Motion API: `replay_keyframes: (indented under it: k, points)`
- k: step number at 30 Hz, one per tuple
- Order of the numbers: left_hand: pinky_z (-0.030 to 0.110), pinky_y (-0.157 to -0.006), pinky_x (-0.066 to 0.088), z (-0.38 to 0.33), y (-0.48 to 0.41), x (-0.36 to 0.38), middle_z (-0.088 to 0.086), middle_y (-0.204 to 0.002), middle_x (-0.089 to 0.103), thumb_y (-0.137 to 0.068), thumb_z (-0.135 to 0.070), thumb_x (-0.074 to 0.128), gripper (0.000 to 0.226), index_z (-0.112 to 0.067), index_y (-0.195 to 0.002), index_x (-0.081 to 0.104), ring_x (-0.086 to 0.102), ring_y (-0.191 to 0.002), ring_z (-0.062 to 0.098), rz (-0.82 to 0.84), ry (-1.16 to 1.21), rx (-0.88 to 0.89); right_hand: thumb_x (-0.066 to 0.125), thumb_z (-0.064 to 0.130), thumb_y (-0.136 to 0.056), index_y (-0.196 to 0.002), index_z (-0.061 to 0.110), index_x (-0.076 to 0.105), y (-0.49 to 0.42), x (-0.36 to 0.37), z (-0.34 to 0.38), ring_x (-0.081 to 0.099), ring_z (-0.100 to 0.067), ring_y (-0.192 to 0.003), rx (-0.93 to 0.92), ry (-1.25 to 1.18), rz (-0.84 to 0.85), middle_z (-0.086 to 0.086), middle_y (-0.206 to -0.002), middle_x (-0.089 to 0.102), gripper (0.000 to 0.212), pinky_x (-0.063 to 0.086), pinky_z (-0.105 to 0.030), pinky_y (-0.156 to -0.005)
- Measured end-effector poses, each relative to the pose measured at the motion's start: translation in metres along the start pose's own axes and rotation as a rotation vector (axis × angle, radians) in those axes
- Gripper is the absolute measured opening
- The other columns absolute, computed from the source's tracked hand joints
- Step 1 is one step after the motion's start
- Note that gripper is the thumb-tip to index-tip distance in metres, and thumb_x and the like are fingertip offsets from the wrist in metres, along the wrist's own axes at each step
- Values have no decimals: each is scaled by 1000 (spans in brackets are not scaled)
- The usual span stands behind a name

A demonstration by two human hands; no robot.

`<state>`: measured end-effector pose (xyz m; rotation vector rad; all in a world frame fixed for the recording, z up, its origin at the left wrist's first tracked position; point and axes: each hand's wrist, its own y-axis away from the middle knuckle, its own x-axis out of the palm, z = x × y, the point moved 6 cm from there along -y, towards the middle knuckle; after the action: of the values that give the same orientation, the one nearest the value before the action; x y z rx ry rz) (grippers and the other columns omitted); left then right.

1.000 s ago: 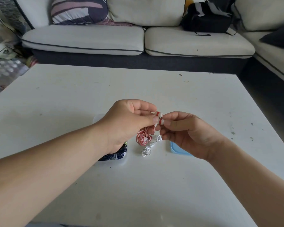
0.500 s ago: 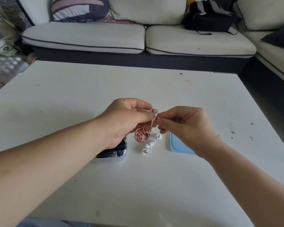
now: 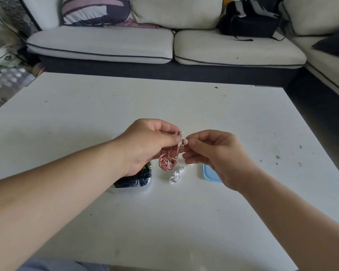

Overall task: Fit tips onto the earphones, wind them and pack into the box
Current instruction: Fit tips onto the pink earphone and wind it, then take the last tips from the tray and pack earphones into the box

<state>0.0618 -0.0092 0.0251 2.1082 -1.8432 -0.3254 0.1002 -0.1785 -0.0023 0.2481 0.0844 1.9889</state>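
The earphones [image 3: 182, 137] are held above the bench [image 3: 184, 222]; both buds are pinched by the left hand [image 3: 149, 145], the lower also by the right hand [image 3: 217, 155]; light and limp, they are judged best gripped at the rigid buds, not the pink cord [image 3: 167, 162].

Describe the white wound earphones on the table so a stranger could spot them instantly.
On the white table, look between the clear box of dark cables and the blue lid. The white wound earphones lie there untouched; the neighbouring pink earphones are pinched by the left hand.
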Motion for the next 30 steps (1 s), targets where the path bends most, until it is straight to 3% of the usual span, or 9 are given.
replay_keyframes:
  k: [6,11,16,20,24,30]
  points:
    - [26,-67,63,-8,0,-16,17,-91,80,-89,7,73,21,1,-109,68,79,-79,26,-27,-25,57,74,9,-91,-90,2,77,-5,-1,-5,71,-25,-72,62,161,-139,-17,-82,76,8,62,-46,-78]
    - [14,-54,53,-22,9,-67,2,-73,79,-89,3,77,14,-5,-99,72,72,-59,8,-243,-293,209,70,12,-93,-87,7,76,-8,38,-10,71,-19,-69,88,257,-68,-11,-81,77,10,62,-45,-76]
    - [23,-61,56,-17,-9,-101,3,-80,79,-91,-2,74,7,-8,-95,73,71,-58,10,-364,-453,276,71,13,-91,-85,10,77,-13,76,-14,72,-19,-69,72,309,-24,-10,-80,77,9,62,-44,-75]
    - [31,-69,59,5,-33,-95,-1,-89,76,-88,-11,79,11,-18,-96,74,72,-74,19,-320,-590,223,71,15,-91,-85,11,77,-13,80,-17,72,-17,-69,76,350,-28,-6,-77,77,9,62,-41,-75]
    - [36,-101,53,15,-47,-95,4,-122,66,-89,-8,76,35,-18,-121,69,65,-113,22,-240,-625,76,70,12,-92,-84,11,77,-15,74,-16,72,-18,-69,88,340,-45,-9,-79,77,10,62,-42,-75]
    - [28,-94,51,-12,-26,-116,-3,-115,68,-94,-2,62,30,-20,-116,73,65,-108,19,-350,-876,209,70,12,-93,-87,11,77,-16,69,-15,72,-19,-70,98,329,-51,-9,-79,77,9,62,-42,-75]
